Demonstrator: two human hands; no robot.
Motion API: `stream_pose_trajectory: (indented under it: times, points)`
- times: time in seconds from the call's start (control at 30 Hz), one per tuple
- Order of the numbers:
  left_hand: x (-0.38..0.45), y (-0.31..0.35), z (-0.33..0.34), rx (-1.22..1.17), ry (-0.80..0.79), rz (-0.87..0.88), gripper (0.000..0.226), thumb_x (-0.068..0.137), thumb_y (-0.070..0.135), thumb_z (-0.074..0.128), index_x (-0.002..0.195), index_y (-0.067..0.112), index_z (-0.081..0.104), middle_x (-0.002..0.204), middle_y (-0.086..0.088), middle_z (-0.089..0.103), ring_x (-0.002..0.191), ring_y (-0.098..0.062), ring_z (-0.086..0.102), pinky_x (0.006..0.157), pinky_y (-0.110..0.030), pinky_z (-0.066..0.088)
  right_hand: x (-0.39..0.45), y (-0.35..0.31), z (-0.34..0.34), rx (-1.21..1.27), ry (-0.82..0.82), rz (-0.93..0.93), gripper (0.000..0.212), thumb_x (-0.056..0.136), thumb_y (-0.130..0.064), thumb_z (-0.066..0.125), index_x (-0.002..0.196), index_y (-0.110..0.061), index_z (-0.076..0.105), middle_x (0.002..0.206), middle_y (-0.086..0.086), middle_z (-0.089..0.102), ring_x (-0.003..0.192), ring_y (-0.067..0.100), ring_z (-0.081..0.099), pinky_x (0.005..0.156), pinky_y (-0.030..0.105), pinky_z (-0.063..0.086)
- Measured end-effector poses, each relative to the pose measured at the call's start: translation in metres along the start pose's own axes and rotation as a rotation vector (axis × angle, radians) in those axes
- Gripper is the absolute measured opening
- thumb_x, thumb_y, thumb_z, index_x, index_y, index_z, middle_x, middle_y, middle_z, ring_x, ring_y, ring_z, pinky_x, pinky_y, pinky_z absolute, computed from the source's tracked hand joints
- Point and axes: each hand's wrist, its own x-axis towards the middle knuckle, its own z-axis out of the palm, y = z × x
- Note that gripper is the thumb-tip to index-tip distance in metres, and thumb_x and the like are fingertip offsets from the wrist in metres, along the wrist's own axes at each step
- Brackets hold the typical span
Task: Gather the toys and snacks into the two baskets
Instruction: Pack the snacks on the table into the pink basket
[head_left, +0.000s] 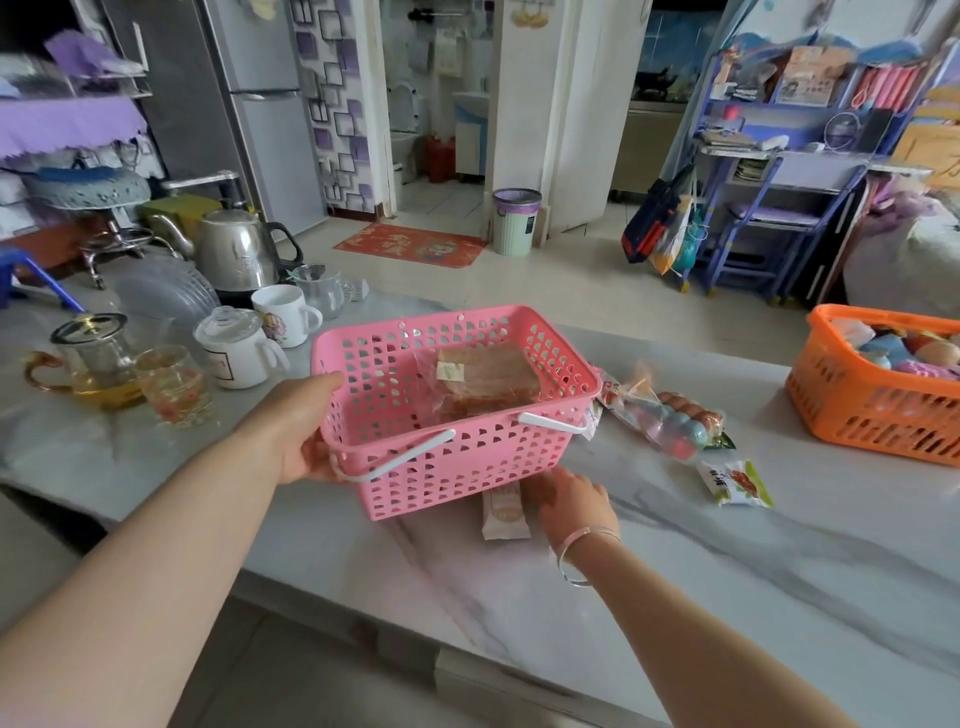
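Note:
A pink basket (395, 374) sits tilted at the middle of the marble table, and my left hand (306, 426) grips its left rim. A clear pack of brown bread (483, 376) lies inside it. My right hand (571, 501) rests on the table at the basket's near right corner, fingers closing on a pale wrapped snack (501, 512) that lies half under the basket. To the right lie a clear bag of coloured balls and sausages (670, 421) and a small green-white snack packet (735, 483). An orange basket (852, 410) holding soft toys stands at the far right.
On the table's left stand a glass teapot (96, 358), a patterned glass (174, 387), white mugs (236, 351), and a steel kettle (236, 249). Bare marble (727, 597) stretches toward me on the right. Beyond are a bin (514, 221) and a purple shelf desk.

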Motion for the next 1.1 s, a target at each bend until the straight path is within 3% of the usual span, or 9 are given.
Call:
stream_pose_trajectory:
  times: [0.1,0.27,0.4,0.53,0.67,0.77,0.87,0.93,1.1]
  points:
    - [-0.002,0.0,-0.007,-0.002,-0.003,0.008,0.029,0.102,0.035,0.042,0.098,0.016,0.063,0.094,-0.016,0.073,0.074,-0.031,0.068,0.055,-0.045,0.058,0.006,0.01,-0.009,0.128,0.06,0.096,0.046,0.085,-0.041,0.034,0.115,-0.016,0.057,0.111,0.015,0.063,0.105,0.036,0.057,0.084,0.038,0.043]
    - [-0.015,-0.002,-0.016,0.015,-0.006,0.017,0.032,0.102,0.037,0.042,0.094,0.015,0.064,0.085,-0.016,0.075,0.076,-0.033,0.068,0.066,-0.048,0.057,-0.006,0.015,-0.066,0.496,0.323,0.112,0.049,0.092,-0.052,0.042,0.096,-0.007,0.062,0.087,0.014,0.064,0.081,0.028,0.058,0.079,0.037,0.045]
    - [-0.028,-0.004,-0.019,0.025,-0.015,-0.001,0.033,0.101,0.038,0.042,0.098,0.015,0.065,0.098,-0.02,0.074,0.095,-0.04,0.068,0.069,-0.05,0.056,-0.011,0.003,-0.106,0.559,0.533,-0.003,0.032,0.089,-0.034,0.053,0.108,-0.009,0.059,0.088,0.01,0.061,0.088,0.032,0.056,0.074,0.031,0.037]
    - [-0.042,-0.006,-0.013,0.036,-0.061,0.005,0.028,0.098,0.035,0.05,0.089,0.013,0.065,0.09,-0.017,0.073,0.078,-0.034,0.067,0.066,-0.046,0.057,-0.026,-0.022,-0.134,0.437,0.58,-0.257,0.045,0.086,-0.01,0.057,0.13,-0.015,0.052,0.115,0.012,0.061,0.111,0.032,0.05,0.094,0.039,0.042]
    - [-0.049,-0.01,-0.01,0.074,-0.084,0.004,0.029,0.098,0.035,0.052,0.088,0.011,0.065,0.087,-0.018,0.072,0.077,-0.034,0.068,0.076,-0.053,0.056,-0.056,-0.049,-0.14,0.151,0.38,-0.638,0.052,0.083,0.001,0.06,0.131,-0.019,0.054,0.108,0.004,0.06,0.101,0.026,0.053,0.091,0.039,0.044]
    - [-0.05,-0.013,-0.009,0.095,-0.07,0.003,0.032,0.1,0.035,0.048,0.089,0.011,0.065,0.087,-0.019,0.071,0.077,-0.034,0.067,0.079,-0.056,0.056,-0.064,-0.058,-0.132,-0.067,0.153,-0.678,0.053,0.082,-0.004,0.06,0.129,-0.028,0.056,0.117,0.002,0.059,0.104,0.023,0.055,0.095,0.034,0.044]
    - [-0.051,-0.016,-0.009,0.113,-0.066,0.007,0.033,0.1,0.036,0.046,0.088,0.011,0.064,0.086,-0.019,0.07,0.074,-0.034,0.066,0.077,-0.053,0.056,-0.073,-0.065,-0.132,-0.111,0.021,-0.74,0.038,0.085,0.001,0.056,0.117,-0.016,0.065,0.112,-0.003,0.062,0.101,0.016,0.056,0.093,0.022,0.041]
    - [-0.049,-0.017,-0.01,0.118,-0.063,0.015,0.033,0.1,0.034,0.046,0.087,0.01,0.064,0.084,-0.019,0.07,0.073,-0.033,0.066,0.073,-0.05,0.056,-0.073,-0.067,-0.132,-0.101,-0.055,-0.745,0.027,0.088,0.001,0.053,0.108,-0.007,0.069,0.11,0.007,0.067,0.101,0.024,0.06,0.092,0.033,0.045]
    - [-0.046,-0.018,-0.013,0.093,-0.056,0.019,0.034,0.103,0.033,0.042,0.09,0.01,0.062,0.08,-0.017,0.069,0.067,-0.031,0.065,0.063,-0.042,0.055,-0.066,-0.069,-0.126,-0.203,-0.202,-0.641,0.038,0.096,-0.048,0.034,0.133,-0.045,0.045,0.147,-0.018,0.032,0.14,0.01,0.02,0.118,0.04,0.012]
